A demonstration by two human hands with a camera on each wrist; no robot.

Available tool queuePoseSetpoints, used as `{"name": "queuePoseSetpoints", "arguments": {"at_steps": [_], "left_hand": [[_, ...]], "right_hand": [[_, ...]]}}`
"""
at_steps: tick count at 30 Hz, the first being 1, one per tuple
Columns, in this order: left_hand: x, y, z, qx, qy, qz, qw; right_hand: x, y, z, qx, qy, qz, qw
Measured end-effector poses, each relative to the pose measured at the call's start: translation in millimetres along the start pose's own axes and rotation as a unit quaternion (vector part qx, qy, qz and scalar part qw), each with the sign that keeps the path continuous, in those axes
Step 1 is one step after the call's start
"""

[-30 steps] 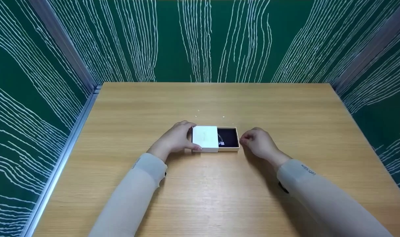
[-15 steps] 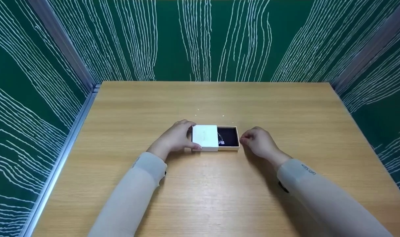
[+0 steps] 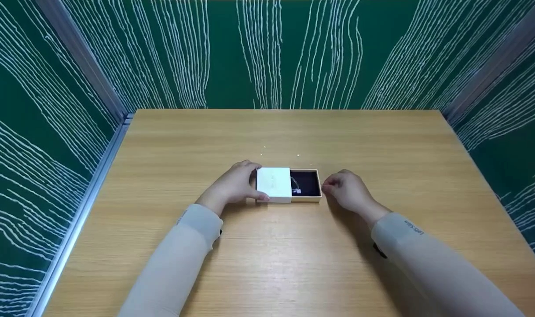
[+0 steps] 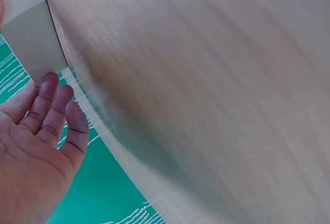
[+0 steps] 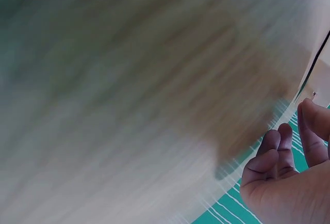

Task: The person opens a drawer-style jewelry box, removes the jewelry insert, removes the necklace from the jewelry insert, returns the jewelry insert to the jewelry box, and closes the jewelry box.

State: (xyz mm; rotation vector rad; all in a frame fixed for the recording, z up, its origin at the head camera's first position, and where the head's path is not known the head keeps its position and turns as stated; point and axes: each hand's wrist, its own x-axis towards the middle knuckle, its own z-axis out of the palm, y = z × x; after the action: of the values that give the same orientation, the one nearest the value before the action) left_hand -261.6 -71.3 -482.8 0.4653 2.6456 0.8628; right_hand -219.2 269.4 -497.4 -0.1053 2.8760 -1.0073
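Note:
A small white box sleeve (image 3: 274,185) lies at the table's middle, and its drawer (image 3: 309,184) with black lining is slid out to the right. A small piece of jewellery (image 3: 296,190) lies in the drawer. My left hand (image 3: 249,183) grips the sleeve's left end, thumb on the near side and fingers on the far side. In the left wrist view the fingers (image 4: 51,110) lie against the sleeve (image 4: 31,38). My right hand (image 3: 330,188) is curled at the drawer's right end, its fingertips on that end. The right wrist view shows its thumb (image 5: 314,121) at the drawer's edge (image 5: 320,85).
The wooden table (image 3: 285,264) is boxed in by green panels with white lines at the back (image 3: 267,53), left and right. A metal rail (image 3: 96,176) runs along the left edge. A few tiny specks (image 3: 263,154) lie behind the box.
Almost nothing has changed. The box and both hands have shifted only a few pixels, and the drawer stays about half out.

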Motion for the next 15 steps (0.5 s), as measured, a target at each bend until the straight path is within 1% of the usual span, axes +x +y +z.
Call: {"name": "queuePoseSetpoints", "arguments": {"at_steps": [4, 9, 15], "left_hand": [[-0.4, 0.5, 0.1, -0.004, 0.001, -0.008, 1.0], [-1.2, 1.0, 0.6, -0.008, -0.002, -0.018, 0.9998], [-1.6, 2.0, 0.6, -0.01, -0.003, -0.022, 0.9997]], "right_hand": [[-0.4, -0.8, 0.0, -0.001, 0.001, -0.005, 1.0], [-1.3, 0.5, 1.1, -0.001, 0.0, -0.001, 1.0], [-1.5, 1.7, 0.7, 0.001, -0.003, 0.004, 1.0]]}}
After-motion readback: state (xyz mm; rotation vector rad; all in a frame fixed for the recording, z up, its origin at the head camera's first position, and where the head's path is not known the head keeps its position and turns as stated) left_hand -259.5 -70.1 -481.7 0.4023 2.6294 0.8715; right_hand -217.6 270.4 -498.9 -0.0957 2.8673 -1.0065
